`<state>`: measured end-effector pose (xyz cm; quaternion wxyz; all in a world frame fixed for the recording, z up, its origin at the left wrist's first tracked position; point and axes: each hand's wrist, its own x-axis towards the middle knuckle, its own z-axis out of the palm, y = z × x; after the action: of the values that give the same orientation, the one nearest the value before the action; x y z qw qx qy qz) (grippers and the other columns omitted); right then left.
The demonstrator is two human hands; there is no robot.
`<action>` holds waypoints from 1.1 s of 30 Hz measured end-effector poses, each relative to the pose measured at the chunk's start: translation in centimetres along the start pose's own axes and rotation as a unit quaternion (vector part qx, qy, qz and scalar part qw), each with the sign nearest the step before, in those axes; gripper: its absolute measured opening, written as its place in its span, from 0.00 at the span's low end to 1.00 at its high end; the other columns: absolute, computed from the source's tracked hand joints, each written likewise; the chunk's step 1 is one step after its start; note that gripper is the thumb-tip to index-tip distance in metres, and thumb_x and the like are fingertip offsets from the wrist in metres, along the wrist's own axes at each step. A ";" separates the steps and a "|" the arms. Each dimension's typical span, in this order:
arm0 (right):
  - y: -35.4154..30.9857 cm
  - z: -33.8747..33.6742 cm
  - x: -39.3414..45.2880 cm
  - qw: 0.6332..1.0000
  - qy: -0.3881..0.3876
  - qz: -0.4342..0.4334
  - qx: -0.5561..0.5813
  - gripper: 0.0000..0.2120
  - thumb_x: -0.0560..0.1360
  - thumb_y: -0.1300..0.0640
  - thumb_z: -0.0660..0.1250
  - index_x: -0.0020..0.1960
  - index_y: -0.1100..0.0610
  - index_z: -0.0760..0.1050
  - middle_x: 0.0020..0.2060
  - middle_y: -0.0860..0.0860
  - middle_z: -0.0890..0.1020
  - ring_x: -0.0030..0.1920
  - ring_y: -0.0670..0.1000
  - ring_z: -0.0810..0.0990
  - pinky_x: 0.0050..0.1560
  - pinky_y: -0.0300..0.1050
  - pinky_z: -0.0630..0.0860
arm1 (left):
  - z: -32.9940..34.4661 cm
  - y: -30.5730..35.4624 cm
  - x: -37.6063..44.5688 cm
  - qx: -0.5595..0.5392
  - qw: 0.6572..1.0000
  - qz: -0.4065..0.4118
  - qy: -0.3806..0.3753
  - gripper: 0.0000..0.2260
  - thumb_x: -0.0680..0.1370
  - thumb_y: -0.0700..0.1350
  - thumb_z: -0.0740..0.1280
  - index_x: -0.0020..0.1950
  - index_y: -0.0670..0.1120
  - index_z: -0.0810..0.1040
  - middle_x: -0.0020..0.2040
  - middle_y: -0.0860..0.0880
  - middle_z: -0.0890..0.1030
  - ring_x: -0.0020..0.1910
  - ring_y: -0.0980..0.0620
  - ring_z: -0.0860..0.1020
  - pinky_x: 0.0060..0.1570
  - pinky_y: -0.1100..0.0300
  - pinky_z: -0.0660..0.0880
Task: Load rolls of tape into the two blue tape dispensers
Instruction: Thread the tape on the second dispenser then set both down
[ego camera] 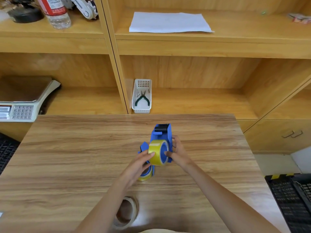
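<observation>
Nearest the person, at the front edge of the surface (67, 148), a clear roll of tape (125, 213) lies flat, partly hidden under the left forearm. Beyond it a second yellow roll (146, 177) sits already mounted in a blue dispenser (143, 147) lying on its side, mostly covered by the left hand (137, 167). That hand's grip rests fingertips against the outer face of the yellow roll (158, 153) being loaded — a light pinch, not a clench. The right hand (178, 151) has its thumb pressed at the roll's core and its fingers wrapped around the side of the upright dispenser (164, 137), grasping it steady. The roll looks seated on the hub, or nearly so; I cannot tell whether it is fully home.

The risk, as I judge it, is the roll going on skewed — pressing on one side only could jam it on the hub or tip the dispenser toward the other one touching it. The toothed blade at the far end could catch a finger when the tape is threaded.

Farther back, a white basket (142, 96) with pliers (142, 98) stands on the shelf, a sheet of paper (169, 22) above.
</observation>
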<state>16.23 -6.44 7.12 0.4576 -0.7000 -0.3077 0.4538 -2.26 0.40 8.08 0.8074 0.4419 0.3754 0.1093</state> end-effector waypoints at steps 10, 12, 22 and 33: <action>-0.8 0.9 -1.5 0.994 -0.087 0.041 0.046 0.20 0.75 0.68 0.69 0.62 0.56 0.65 0.58 0.56 0.81 0.58 0.55 0.81 0.50 0.47 0.82 | -0.5 0.1 -1.2 -0.089 0.995 0.023 -0.030 0.16 0.74 0.43 0.69 0.62 0.42 0.80 0.57 0.39 0.82 0.54 0.41 0.80 0.62 0.35 0.70; -1.1 0.8 -1.6 0.993 -0.096 0.047 0.048 0.20 0.75 0.67 0.69 0.62 0.57 0.65 0.57 0.54 0.82 0.57 0.53 0.82 0.50 0.45 0.82 | -0.5 0.1 -1.3 -0.082 0.996 0.017 -0.028 0.15 0.74 0.43 0.70 0.60 0.43 0.81 0.56 0.39 0.83 0.53 0.42 0.81 0.62 0.36 0.71; -2.1 1.3 -2.6 0.992 -0.114 0.003 0.051 0.24 0.77 0.67 0.66 0.68 0.53 0.63 0.61 0.53 0.79 0.59 0.51 0.80 0.49 0.41 0.80 | 0.5 1.0 -1.9 -0.060 0.998 0.017 -0.023 0.21 0.73 0.47 0.70 0.62 0.37 0.80 0.60 0.40 0.82 0.57 0.45 0.81 0.50 0.49 0.80; -5.6 1.1 -1.2 0.993 -0.073 -0.090 0.037 0.15 0.81 0.53 0.63 0.66 0.50 0.70 0.58 0.53 0.80 0.55 0.47 0.81 0.52 0.40 0.78 | 1.0 0.3 -1.9 0.008 1.000 0.023 0.018 0.24 0.70 0.56 0.73 0.59 0.42 0.82 0.57 0.39 0.83 0.57 0.40 0.81 0.61 0.42 0.75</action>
<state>14.63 -4.86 12.49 0.4986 -0.6172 -0.3845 0.4719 -2.77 -1.04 9.58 0.7942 0.4547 0.3808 0.1326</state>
